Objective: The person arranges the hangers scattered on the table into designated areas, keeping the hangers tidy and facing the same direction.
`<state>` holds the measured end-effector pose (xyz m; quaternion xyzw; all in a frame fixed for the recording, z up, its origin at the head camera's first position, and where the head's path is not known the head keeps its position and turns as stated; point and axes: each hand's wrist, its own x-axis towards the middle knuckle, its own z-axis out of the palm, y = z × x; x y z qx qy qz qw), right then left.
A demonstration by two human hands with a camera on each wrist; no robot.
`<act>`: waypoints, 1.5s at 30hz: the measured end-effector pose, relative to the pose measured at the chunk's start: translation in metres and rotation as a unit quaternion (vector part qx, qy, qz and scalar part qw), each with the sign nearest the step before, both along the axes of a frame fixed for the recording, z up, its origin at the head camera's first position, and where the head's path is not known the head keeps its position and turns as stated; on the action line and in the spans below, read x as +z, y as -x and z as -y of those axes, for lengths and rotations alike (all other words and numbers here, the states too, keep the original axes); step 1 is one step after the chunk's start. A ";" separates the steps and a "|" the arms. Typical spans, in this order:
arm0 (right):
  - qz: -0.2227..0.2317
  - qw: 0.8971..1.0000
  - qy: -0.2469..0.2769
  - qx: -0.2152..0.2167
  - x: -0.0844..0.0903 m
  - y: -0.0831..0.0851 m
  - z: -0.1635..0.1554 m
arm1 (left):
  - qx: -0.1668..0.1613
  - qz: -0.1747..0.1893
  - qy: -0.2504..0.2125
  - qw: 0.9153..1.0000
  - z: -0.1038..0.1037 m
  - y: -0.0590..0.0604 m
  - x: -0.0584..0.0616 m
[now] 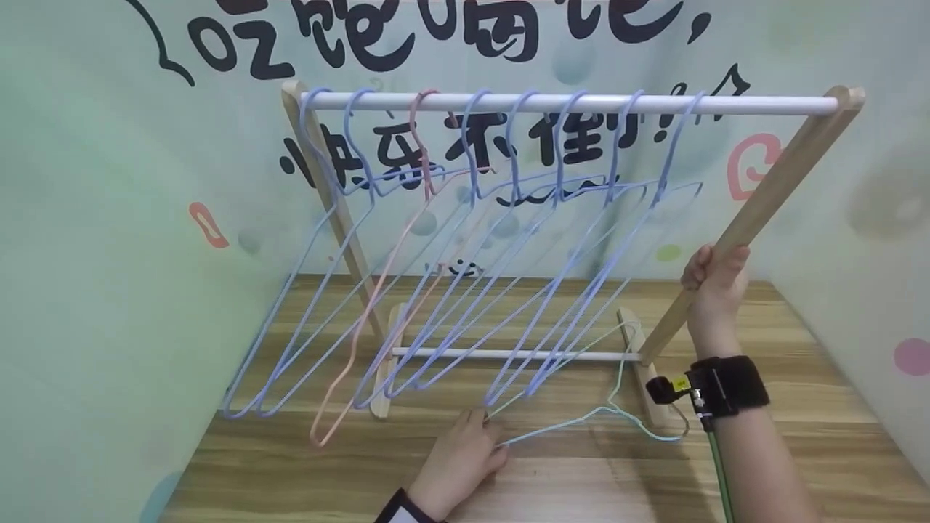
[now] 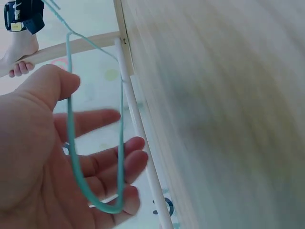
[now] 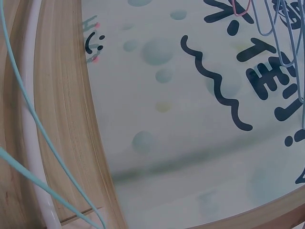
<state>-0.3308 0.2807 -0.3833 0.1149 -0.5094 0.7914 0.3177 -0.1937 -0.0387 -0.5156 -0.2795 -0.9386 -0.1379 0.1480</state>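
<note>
Nearest the camera, the left hand (image 1: 465, 457) rests on the wooden table (image 1: 581, 494), its loosely curled fingers hooked round one end of a mint-green hanger (image 1: 581, 421) lying flat by the rack's near foot. Farther right, the right hand (image 1: 716, 280) is clenched round the slanted wooden leg of the clothes rack (image 1: 763, 203), steadying it. Seven lilac hangers (image 1: 552, 240) and one pink hanger (image 1: 392, 290) already hang from the white rail (image 1: 567, 103); judging by this, only the green one remains. Large black Chinese characters (image 1: 450, 29) cross the wall, partly cut off; "不倒" seems legible.
</note>
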 end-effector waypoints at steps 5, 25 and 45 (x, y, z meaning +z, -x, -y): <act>0.003 1.000 0.004 0.006 0.000 -0.001 0.001 | -0.012 -0.001 -0.023 1.000 0.009 0.000 0.004; -0.007 1.000 0.010 0.005 0.000 0.003 0.001 | -0.055 0.013 -0.072 0.996 0.041 -0.005 0.025; -0.014 1.000 -0.005 -0.004 -0.001 0.001 0.001 | -0.106 -0.077 -0.179 0.975 0.049 -0.030 0.060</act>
